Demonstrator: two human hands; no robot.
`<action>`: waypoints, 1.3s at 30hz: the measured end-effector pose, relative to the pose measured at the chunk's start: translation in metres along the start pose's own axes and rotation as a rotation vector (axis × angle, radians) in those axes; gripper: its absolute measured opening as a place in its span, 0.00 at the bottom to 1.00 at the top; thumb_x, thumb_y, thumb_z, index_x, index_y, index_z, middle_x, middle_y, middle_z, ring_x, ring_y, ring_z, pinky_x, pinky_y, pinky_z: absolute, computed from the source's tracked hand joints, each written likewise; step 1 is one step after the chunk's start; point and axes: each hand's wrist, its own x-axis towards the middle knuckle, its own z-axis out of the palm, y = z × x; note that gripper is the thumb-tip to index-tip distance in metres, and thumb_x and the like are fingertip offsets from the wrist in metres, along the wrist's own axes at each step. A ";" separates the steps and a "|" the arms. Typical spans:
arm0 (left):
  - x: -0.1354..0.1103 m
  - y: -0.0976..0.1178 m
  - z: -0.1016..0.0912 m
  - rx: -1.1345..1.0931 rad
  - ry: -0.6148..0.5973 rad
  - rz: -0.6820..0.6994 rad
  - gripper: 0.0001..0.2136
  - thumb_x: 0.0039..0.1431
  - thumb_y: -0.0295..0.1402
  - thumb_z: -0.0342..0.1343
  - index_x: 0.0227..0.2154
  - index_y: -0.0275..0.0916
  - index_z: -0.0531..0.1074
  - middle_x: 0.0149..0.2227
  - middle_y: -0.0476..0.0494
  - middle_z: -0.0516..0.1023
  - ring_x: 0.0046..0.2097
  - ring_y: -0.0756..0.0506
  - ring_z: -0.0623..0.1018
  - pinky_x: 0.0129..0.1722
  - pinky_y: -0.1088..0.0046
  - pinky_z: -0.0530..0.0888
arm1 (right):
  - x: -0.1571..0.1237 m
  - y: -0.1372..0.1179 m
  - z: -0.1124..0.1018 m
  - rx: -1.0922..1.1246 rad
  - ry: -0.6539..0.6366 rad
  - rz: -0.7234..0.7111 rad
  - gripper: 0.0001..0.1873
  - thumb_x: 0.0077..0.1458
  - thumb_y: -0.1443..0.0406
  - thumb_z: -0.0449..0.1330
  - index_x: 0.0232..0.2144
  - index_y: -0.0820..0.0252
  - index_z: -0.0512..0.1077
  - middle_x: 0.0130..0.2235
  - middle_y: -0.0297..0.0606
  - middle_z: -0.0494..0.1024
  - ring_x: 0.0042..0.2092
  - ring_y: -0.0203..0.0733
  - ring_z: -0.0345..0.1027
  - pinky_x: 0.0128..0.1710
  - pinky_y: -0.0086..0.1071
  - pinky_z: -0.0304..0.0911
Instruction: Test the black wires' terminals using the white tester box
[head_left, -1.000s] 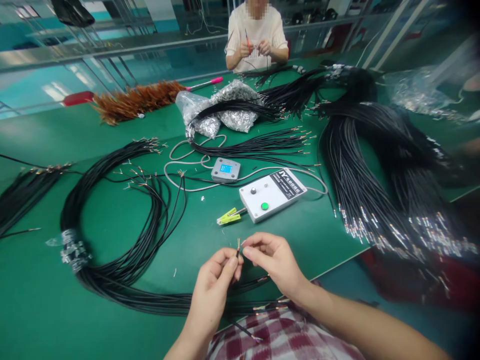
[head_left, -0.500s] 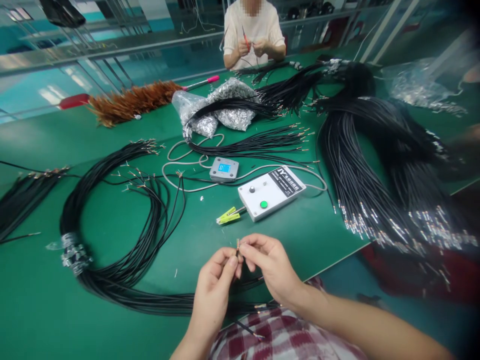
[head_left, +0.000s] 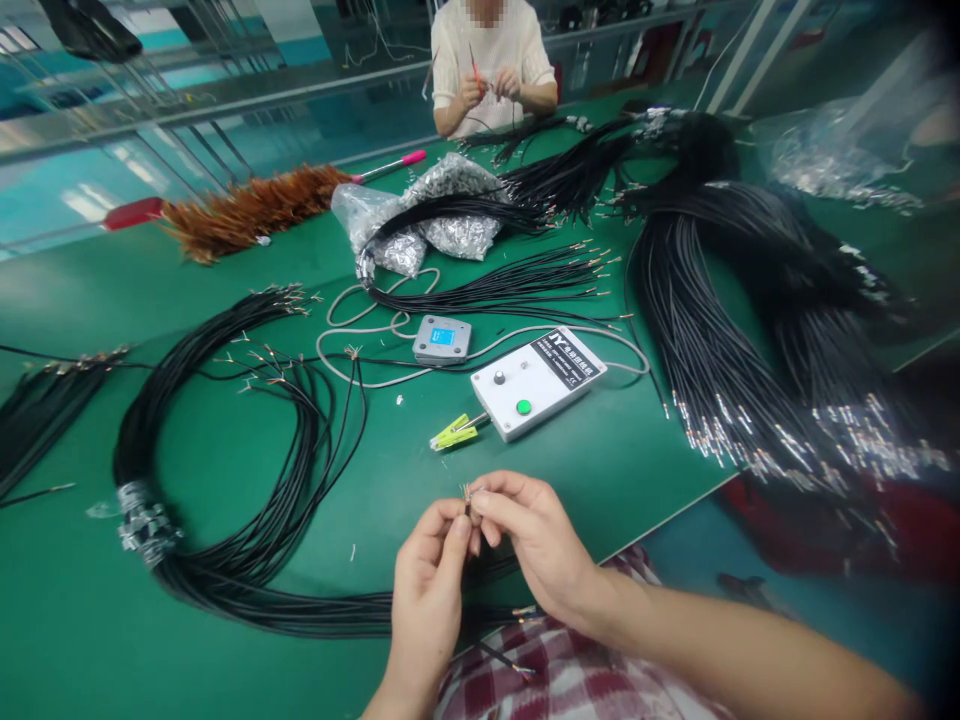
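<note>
Between my two hands is the end of a black cable (head_left: 468, 508) with thin bare wires fanning out at its tip. My left hand (head_left: 433, 575) pinches the cable's black jacket between thumb and forefinger. My right hand (head_left: 529, 535) is closed on the thin wires at the tip, its thumb and forefinger pressed together. Just beyond my hands stands a white control box (head_left: 536, 385) with a green button, a knob and a yellow-green clip (head_left: 454, 432) on its front shaft. A looped bundle of black cables (head_left: 262, 600) passes under my left wrist, tied with silvery wrap.
A small grey box with a blue label (head_left: 442, 338) sits behind the control box, with a grey cord. Bags of metal parts (head_left: 461, 210), a feather duster (head_left: 255, 205) and large cable bundles (head_left: 690, 300) lie farther back. Across the table a co-worker (head_left: 491, 70) holds a red-handled tool.
The wires at the cable tip are more spread than before, and my right fingers have shifted slightly on them. The whole view has moved a little.
</note>
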 end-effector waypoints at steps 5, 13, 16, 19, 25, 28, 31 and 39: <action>-0.001 -0.001 0.000 0.011 0.013 -0.001 0.12 0.61 0.41 0.57 0.27 0.37 0.72 0.26 0.49 0.70 0.29 0.50 0.67 0.30 0.77 0.64 | 0.000 0.000 -0.001 -0.032 -0.012 -0.023 0.10 0.44 0.60 0.68 0.26 0.61 0.75 0.15 0.25 0.66 0.21 0.32 0.62 0.26 0.30 0.62; 0.000 -0.002 -0.002 -0.007 0.019 -0.011 0.12 0.60 0.41 0.58 0.29 0.36 0.72 0.26 0.49 0.70 0.30 0.50 0.67 0.30 0.77 0.65 | 0.001 0.005 -0.006 -0.093 -0.053 -0.075 0.09 0.46 0.61 0.66 0.28 0.61 0.74 0.17 0.26 0.68 0.22 0.32 0.63 0.28 0.29 0.63; 0.001 -0.004 -0.002 -0.011 0.012 -0.001 0.11 0.61 0.40 0.57 0.29 0.36 0.72 0.26 0.49 0.70 0.30 0.51 0.67 0.31 0.77 0.65 | 0.002 0.004 -0.005 -0.098 -0.037 -0.078 0.07 0.46 0.62 0.65 0.26 0.61 0.74 0.16 0.25 0.68 0.21 0.32 0.62 0.27 0.28 0.62; 0.001 -0.006 -0.002 0.006 0.000 0.005 0.11 0.62 0.39 0.56 0.29 0.37 0.71 0.27 0.49 0.69 0.30 0.51 0.66 0.31 0.77 0.65 | 0.003 0.002 -0.004 -0.088 -0.034 -0.070 0.06 0.45 0.63 0.64 0.25 0.61 0.73 0.16 0.25 0.66 0.20 0.32 0.62 0.26 0.28 0.61; 0.000 -0.001 0.000 0.079 0.002 0.045 0.10 0.63 0.38 0.54 0.29 0.37 0.71 0.27 0.50 0.69 0.30 0.50 0.67 0.32 0.77 0.64 | 0.005 0.001 -0.003 -0.087 -0.035 -0.080 0.05 0.46 0.64 0.62 0.24 0.61 0.72 0.15 0.24 0.64 0.19 0.31 0.60 0.25 0.28 0.60; 0.000 0.003 0.002 0.131 0.012 0.066 0.11 0.63 0.38 0.54 0.28 0.38 0.70 0.26 0.50 0.68 0.29 0.50 0.66 0.31 0.77 0.63 | 0.006 0.003 -0.003 -0.079 0.013 -0.086 0.05 0.46 0.64 0.61 0.24 0.61 0.71 0.15 0.24 0.63 0.19 0.29 0.56 0.23 0.26 0.55; -0.001 0.004 0.002 0.159 0.026 0.066 0.11 0.63 0.39 0.53 0.28 0.38 0.69 0.25 0.51 0.66 0.28 0.51 0.65 0.29 0.77 0.62 | 0.006 0.003 -0.004 -0.082 0.077 -0.102 0.04 0.44 0.66 0.62 0.24 0.62 0.72 0.17 0.24 0.64 0.18 0.26 0.51 0.20 0.23 0.49; -0.003 0.005 0.003 0.190 0.027 0.036 0.12 0.62 0.41 0.54 0.28 0.38 0.69 0.24 0.52 0.66 0.28 0.51 0.65 0.29 0.77 0.63 | 0.003 0.005 -0.008 -0.066 0.155 -0.100 0.03 0.43 0.67 0.61 0.24 0.62 0.71 0.24 0.29 0.70 0.19 0.24 0.49 0.18 0.24 0.41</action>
